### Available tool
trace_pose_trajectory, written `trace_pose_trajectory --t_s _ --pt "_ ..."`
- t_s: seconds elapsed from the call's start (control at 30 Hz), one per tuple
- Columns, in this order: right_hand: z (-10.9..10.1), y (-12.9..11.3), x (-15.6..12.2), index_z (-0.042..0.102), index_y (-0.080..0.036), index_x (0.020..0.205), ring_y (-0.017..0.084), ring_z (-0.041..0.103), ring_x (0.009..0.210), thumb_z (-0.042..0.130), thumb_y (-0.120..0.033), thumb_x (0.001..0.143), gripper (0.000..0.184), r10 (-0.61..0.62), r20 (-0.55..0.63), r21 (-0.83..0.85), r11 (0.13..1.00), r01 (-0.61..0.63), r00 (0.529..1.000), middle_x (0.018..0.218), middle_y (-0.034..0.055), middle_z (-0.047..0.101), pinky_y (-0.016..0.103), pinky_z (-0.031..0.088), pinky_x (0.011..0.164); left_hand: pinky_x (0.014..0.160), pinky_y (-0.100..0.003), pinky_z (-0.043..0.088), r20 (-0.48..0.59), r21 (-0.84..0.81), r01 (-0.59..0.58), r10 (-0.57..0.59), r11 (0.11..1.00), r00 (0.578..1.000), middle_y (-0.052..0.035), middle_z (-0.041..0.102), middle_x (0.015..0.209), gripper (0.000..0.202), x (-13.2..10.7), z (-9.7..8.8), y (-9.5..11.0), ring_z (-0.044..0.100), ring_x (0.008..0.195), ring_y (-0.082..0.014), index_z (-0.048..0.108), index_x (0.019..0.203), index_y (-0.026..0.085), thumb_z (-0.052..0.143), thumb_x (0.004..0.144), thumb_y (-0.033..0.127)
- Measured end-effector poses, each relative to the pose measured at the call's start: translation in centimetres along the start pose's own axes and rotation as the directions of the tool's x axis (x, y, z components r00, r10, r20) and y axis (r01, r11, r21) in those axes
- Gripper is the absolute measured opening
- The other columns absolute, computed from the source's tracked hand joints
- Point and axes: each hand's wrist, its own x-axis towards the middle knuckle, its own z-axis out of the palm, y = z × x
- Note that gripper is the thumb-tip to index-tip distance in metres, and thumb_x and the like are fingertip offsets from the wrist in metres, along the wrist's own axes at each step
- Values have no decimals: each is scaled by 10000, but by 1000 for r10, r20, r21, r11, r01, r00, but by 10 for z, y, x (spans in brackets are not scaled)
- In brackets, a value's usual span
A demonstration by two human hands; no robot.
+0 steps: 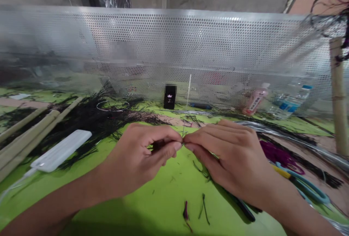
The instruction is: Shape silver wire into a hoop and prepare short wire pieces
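My left hand point(149, 152) and my right hand point(231, 152) meet at the fingertips above the green tabletop point(131, 214). Both are closed in a pinch on a thin dark wire point(183, 131), whose short end pokes up between them; most of it is hidden by fingers. Beneath my right hand lies a tool with black handles point(244, 208), partly covered. Looped dark strands point(200, 170) rest beside it. Nearer to me are a short purple-and-black piece point(185, 211) and a forked dark strand point(204, 208).
Left: a white power bank point(62, 150), bamboo poles point(29, 141) and black strands point(89, 116). Right: blue-handled scissors point(311, 187), purple strands point(276, 154) and a silver wire bundle point(294, 138). A perforated metal panel point(152, 36), black device point(169, 100), pink bottle point(255, 100) and water bottle point(291, 101) stand behind.
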Motion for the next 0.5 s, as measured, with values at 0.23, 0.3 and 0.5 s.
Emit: trace_pose_trajectory --t_s 0.23,0.3,0.5 --pt "-3 5 14 715 -249 822 121 612 594 627 -181 1008 216 214 257 132 958 -253 943 712 -89 731 307 365 574 487 -131 387 21 -22 93 -92 995 996 69 626 639 163 1 3 -1 548 560 -65 732 861 214 616 977 222" --pt "1 6 13 713 -232 864 131 641 651 615 -181 1017 188 169 200 117 974 -195 965 775 -63 753 311 401 613 491 -142 397 32 -93 141 -139 986 990 59 622 640 170 2 3 -2 543 550 -67 726 832 198 618 962 215" --pt "28 3 -8 694 -170 987 257 687 873 783 -152 874 145 -196 -395 -344 937 54 897 884 85 772 389 490 771 493 -137 463 34 -287 250 -252 924 967 41 661 686 141 3 -4 -1 586 532 -63 724 870 177 641 967 234"
